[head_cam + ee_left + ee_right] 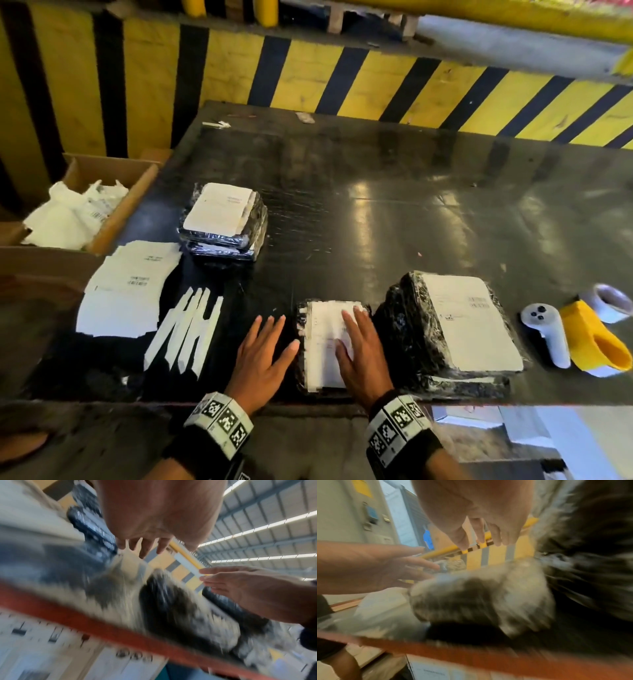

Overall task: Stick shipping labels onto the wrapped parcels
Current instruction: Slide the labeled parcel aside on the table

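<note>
Dark glossy table, striped yellow-black barrier, wrapped parcels

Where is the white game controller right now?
In the head view, the white controller lies on the table's right side, between the large labelled parcel and the yellow tape dispenser.

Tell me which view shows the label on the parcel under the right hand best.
The head view: the white label lies flat atop the small parcel, the right hand flat on it. Both wrist views show that parcel only as blur, with no label discernible.
</note>
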A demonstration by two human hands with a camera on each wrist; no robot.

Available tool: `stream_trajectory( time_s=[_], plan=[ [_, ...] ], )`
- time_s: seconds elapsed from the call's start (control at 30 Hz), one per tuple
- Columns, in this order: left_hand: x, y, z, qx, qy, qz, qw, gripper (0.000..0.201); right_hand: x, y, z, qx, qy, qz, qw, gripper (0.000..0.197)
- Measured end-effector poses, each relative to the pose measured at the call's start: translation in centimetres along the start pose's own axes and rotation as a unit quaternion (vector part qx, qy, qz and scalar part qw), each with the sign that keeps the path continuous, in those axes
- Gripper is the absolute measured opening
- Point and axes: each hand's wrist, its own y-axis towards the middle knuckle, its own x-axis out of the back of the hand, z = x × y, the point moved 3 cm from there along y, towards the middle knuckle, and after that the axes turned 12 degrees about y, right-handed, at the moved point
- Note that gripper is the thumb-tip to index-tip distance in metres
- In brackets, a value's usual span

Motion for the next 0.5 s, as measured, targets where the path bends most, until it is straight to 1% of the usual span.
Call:
stream_trajectory(
  time_s=[0.1,0.2,0.27,0.37,0.4,0.43,0.5],
  plan=[
    [4.8,0.4,2.3,-0.013,-0.045,-0.076,0.996,0.087,-2.4,4.0,4.2,0.067,0.025,0.007,0.997,0.054],
    [9.7,1.4,6.4,0.003,-0.047,-0.145,0.988,0.078,-6.2,8.3,8.8,0.124,0.033,0.037,0.991,0.048],
    [12.6,2.1,10.3,0.025,-0.040,-0.173,0.984,0.078,-9.7,11.0,11.9,0.150,0.029,0.072,0.986,0.048],
    [15.9,2.8,16.2,0.050,-0.018,-0.203,0.978,0.083,-15.1,14.2,15.5,0.170,0.018,0.108,0.979,0.050],
    [17.0,3.1,18.3,0.058,-0.008,-0.212,0.976,0.086,-17.0,15.2,16.7,0.166,0.016,0.125,0.978,0.052],
    [17.6,3.4,19.8,0.072,-0.001,-0.216,0.974,0.089,-18.4,15.8,17.3,0.153,0.012,0.144,0.978,0.055],
    [18.6,3.7,22.5,0.101,-0.002,-0.204,0.974,0.089,-21.1,16.7,18.4,0.118,-0.001,0.184,0.976,0.054]
  ],
)
